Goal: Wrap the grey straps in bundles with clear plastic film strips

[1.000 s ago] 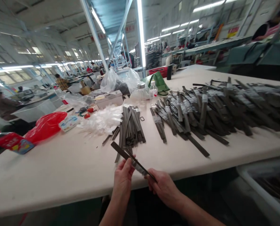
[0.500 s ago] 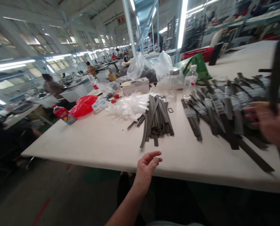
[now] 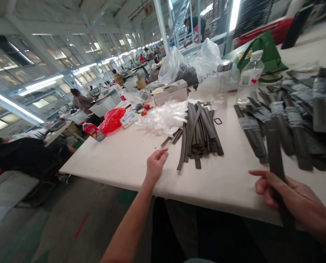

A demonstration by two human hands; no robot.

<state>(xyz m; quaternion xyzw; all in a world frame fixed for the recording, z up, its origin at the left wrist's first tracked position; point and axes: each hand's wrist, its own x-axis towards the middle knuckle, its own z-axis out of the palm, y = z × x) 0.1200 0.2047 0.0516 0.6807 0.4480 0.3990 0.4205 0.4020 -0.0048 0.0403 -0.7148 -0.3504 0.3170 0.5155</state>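
Observation:
My right hand [image 3: 289, 197] grips a long dark strap [image 3: 274, 153] that rises upright from my fist, near the table's front edge. My left hand [image 3: 155, 165] hovers over the white table [image 3: 124, 157] with loosely curled fingers and nothing in it, just left of a small pile of loose dark straps [image 3: 200, 129]. A big heap of bundled, wrapped straps [image 3: 294, 113] covers the right side of the table.
Clear plastic bags [image 3: 165, 117], a white box [image 3: 170, 93], a red bag [image 3: 112, 119], a red packet [image 3: 94, 131], a jar [image 3: 224, 73], a bottle [image 3: 252, 67] and a green bag [image 3: 264, 47] lie farther back. Other people sit at tables on the left.
My hands have parted: the right carried the strap off to the right, then down toward the table's edge, and the left let go and reached forward over the table. The view swung left.

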